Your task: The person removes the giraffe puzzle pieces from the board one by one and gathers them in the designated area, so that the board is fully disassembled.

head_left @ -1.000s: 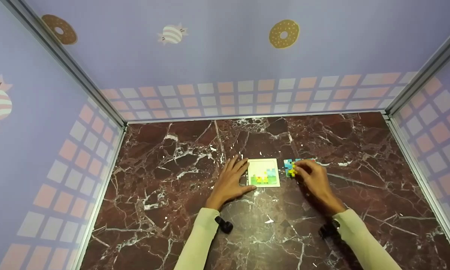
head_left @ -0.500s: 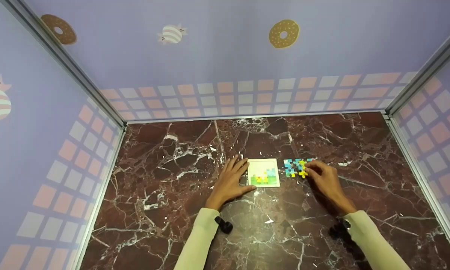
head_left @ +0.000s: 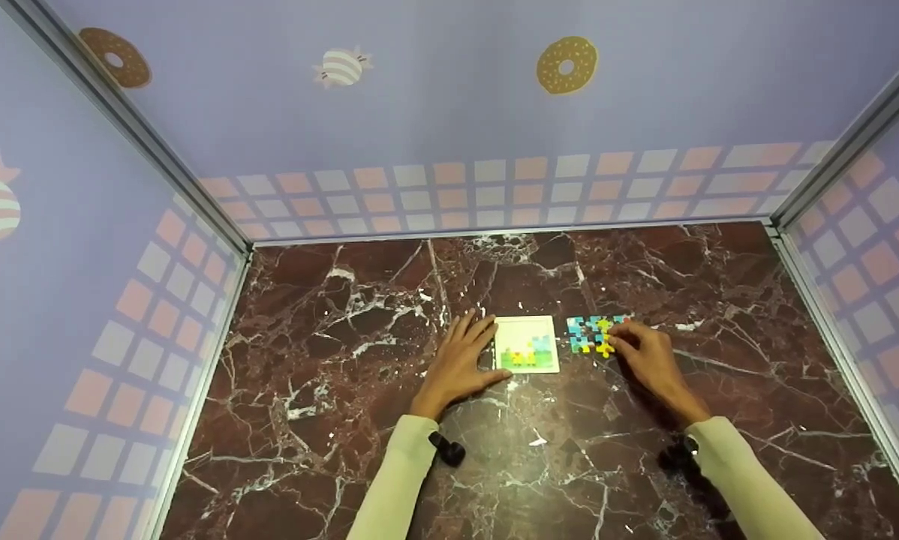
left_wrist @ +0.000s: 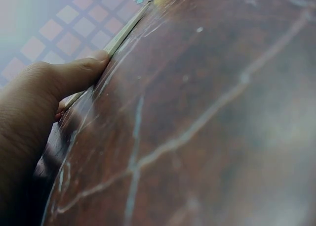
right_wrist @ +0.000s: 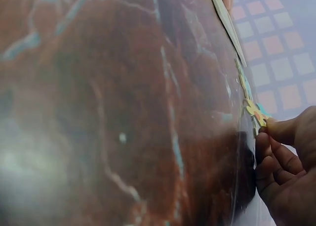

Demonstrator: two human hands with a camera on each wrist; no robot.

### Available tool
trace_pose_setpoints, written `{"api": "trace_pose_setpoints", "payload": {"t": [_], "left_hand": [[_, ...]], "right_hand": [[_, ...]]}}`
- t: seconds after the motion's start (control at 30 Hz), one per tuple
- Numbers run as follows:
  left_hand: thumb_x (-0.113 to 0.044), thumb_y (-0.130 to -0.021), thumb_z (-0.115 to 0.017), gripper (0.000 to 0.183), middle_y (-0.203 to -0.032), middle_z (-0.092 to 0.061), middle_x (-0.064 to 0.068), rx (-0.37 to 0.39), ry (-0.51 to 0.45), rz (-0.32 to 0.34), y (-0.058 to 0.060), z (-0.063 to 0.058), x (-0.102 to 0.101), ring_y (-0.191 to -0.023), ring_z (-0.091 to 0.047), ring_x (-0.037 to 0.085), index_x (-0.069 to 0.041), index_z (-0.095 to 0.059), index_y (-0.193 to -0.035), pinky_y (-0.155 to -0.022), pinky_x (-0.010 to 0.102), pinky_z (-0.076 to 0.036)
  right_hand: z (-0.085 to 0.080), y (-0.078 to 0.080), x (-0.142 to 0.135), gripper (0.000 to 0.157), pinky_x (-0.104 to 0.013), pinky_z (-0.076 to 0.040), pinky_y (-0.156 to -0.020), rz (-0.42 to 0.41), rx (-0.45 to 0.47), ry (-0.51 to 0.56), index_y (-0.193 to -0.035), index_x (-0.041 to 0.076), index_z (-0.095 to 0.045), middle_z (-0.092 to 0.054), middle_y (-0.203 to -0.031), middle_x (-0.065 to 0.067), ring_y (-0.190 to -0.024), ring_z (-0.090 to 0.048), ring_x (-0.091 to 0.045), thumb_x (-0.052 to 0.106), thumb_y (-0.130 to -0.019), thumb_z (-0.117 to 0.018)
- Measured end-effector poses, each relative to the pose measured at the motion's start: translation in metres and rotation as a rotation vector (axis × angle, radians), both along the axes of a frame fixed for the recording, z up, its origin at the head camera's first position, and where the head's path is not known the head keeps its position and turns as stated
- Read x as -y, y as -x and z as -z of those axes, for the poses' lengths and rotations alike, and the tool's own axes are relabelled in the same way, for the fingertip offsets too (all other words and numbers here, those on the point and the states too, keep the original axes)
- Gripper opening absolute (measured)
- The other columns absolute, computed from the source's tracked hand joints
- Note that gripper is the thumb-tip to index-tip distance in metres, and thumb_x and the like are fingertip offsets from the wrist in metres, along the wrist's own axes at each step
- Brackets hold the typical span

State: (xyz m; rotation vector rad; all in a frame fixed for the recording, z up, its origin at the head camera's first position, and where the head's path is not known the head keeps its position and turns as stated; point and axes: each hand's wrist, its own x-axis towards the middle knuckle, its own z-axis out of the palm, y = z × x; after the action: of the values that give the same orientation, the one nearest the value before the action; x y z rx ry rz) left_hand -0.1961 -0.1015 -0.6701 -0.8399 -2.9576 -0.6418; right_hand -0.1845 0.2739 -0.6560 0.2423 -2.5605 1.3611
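Observation:
A square pale puzzle tray (head_left: 519, 332) lies flat on the marble-patterned table, its lower part filled with green, yellow and blue pieces. My left hand (head_left: 458, 367) rests along its left side, fingers spread, with the thumb against the near edge; the left wrist view shows that thumb (left_wrist: 86, 67) at the tray's side. To the right of the tray is a cluster of loose jigsaw pieces (head_left: 578, 328), mostly blue. Over the cluster's right part, my right hand (head_left: 650, 367) pinches a yellow jigsaw piece (right_wrist: 255, 111) between thumb and fingers, tilted in the right wrist view. The fingers hide some pieces.
The brown marbled table (head_left: 329, 420) meets a lilac back wall (head_left: 449, 112) and side walls with pink and white squares. Dark wrist cameras sit at both cuffs, the left camera (head_left: 448, 450) close above the table.
My right hand has shifted a little to the right with the yellow jigsaw piece, uncovering more of the blue pieces, then stayed nearly still. My left hand and the tray have not moved.

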Motion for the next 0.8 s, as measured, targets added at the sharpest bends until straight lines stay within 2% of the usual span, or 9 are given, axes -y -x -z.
{"api": "trace_pose_setpoints", "payload": {"t": [0.33,0.6,0.8], "left_hand": [[-0.076,-0.094,-0.068,0.101,-0.179,-0.034,0.004,-0.002,0.006,0.001,-0.0001,-0.0008,-0.0003,-0.17,-0.015,0.034,-0.012,-0.045,-0.169,-0.139,0.054,-0.006],[-0.075,-0.094,-0.07,0.1,-0.178,-0.036,0.003,-0.012,0.011,0.003,0.0,-0.0013,-0.0009,-0.17,-0.016,0.034,-0.011,-0.047,-0.168,-0.14,0.053,-0.006],[-0.074,-0.095,-0.07,0.099,-0.178,-0.038,0.004,-0.021,0.004,0.008,0.0,-0.0011,-0.0004,-0.169,-0.019,0.036,-0.011,-0.048,-0.168,-0.139,0.054,-0.008]], "right_hand": [[-0.0002,0.0025,-0.001,0.012,-0.006,-0.048,-0.077,-0.029,-0.02,-0.07,-0.106,-0.002,-0.083,-0.082,-0.098,-0.013,-0.087,-0.076,-0.029,-0.006,-0.095,-0.081],[-0.0015,0.0034,-0.0004,0.012,-0.027,-0.059,-0.076,-0.057,-0.059,-0.139,-0.105,-0.003,-0.083,-0.081,-0.098,-0.014,-0.084,-0.076,-0.032,-0.008,-0.094,-0.081],[-0.0009,0.0041,0.0006,0.011,-0.03,-0.059,-0.073,-0.064,-0.085,-0.145,-0.101,-0.004,-0.082,-0.08,-0.095,-0.015,-0.081,-0.075,-0.031,-0.011,-0.092,-0.082]]}}
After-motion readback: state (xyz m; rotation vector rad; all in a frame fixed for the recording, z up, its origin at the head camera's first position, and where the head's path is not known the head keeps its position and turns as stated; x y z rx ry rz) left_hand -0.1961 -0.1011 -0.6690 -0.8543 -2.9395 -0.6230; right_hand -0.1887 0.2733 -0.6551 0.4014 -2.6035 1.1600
